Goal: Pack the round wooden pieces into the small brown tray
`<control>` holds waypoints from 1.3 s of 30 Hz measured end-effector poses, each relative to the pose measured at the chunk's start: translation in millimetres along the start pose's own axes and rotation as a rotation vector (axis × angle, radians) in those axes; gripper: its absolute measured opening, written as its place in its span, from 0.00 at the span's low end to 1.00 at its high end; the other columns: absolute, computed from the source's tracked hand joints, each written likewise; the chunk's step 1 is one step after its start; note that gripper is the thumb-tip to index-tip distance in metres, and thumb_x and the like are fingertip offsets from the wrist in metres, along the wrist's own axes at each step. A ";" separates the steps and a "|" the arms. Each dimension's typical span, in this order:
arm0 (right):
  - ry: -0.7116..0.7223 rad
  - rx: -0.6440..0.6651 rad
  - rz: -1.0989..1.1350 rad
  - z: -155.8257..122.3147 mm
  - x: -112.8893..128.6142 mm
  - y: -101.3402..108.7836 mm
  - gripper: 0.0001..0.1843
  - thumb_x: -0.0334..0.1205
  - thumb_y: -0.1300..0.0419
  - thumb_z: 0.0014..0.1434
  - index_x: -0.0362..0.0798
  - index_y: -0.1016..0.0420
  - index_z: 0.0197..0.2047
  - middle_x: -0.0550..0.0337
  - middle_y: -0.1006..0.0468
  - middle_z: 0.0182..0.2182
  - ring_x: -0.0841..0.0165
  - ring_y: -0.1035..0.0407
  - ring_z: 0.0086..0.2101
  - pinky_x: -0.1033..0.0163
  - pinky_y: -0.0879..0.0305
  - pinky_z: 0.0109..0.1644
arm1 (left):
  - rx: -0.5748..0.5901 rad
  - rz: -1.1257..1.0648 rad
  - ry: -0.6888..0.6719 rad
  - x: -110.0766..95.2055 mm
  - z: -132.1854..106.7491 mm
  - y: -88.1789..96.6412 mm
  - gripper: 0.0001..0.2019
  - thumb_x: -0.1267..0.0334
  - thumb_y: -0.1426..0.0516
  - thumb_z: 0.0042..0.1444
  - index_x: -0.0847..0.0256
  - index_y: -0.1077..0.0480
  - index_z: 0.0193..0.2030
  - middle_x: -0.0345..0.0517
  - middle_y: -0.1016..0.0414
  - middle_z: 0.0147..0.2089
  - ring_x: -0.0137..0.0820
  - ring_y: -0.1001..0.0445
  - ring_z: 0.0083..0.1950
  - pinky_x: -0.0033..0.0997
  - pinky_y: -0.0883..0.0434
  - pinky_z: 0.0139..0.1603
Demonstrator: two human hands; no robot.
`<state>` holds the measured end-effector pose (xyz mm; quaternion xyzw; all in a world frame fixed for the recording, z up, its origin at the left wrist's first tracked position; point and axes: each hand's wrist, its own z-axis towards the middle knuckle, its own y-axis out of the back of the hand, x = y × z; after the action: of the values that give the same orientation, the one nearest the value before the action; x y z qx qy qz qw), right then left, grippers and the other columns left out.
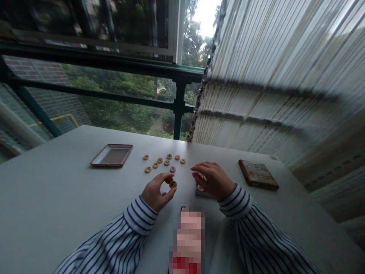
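My left hand [156, 192] pinches a round Chinese chess piece [173, 184] between thumb and fingertips, a little above the white table. Another piece [164, 194] partly shows behind that hand. Beyond it several pale round pieces [167, 163] with dark characters lie scattered on the table. My right hand [213, 179] hovers over a small box [202, 193] with more pieces in it and covers much of it. Its fingers are curved, with a gap between thumb and forefinger and nothing visible in them.
A shallow rimmed tray or lid [95, 164] lies on the table [57, 198] at the left. At the right is a flat decorated box [259, 173]. A blurred-out phone-like object [188, 239] lies in front of me. Windows and a string curtain [256, 57] stand behind the table.
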<state>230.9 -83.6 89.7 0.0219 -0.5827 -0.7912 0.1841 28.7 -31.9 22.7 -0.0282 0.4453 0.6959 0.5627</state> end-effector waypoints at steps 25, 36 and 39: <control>-0.001 -0.089 0.028 -19.7 -28.3 12.4 0.08 0.37 0.48 0.56 0.47 0.28 0.34 0.58 0.24 0.30 0.70 0.32 0.32 0.66 0.41 0.36 | 0.016 -0.064 -0.058 -36.0 41.7 -42.9 0.16 0.70 0.44 0.45 0.64 0.37 0.43 0.45 0.28 0.34 0.30 0.28 0.36 0.33 0.30 0.40; -0.064 -0.126 0.163 -19.9 -39.3 -1.1 0.07 0.37 0.47 0.55 0.47 0.28 0.34 0.58 0.24 0.30 0.70 0.32 0.31 0.67 0.39 0.36 | -0.065 -0.049 -0.091 -27.9 33.8 -62.1 0.13 0.69 0.44 0.48 0.63 0.37 0.42 0.45 0.27 0.36 0.30 0.28 0.38 0.30 0.30 0.41; -0.078 -0.105 0.218 -20.0 -41.0 -6.4 0.07 0.37 0.46 0.54 0.48 0.28 0.36 0.58 0.24 0.32 0.70 0.31 0.33 0.66 0.38 0.37 | -0.067 -0.048 -0.120 -24.2 29.9 -66.1 0.13 0.69 0.44 0.48 0.63 0.37 0.42 0.45 0.28 0.35 0.30 0.28 0.38 0.30 0.30 0.40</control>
<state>272.3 -87.3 69.9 -0.0820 -0.5460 -0.7963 0.2473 104.8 -32.8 14.9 -0.0159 0.3866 0.6971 0.6036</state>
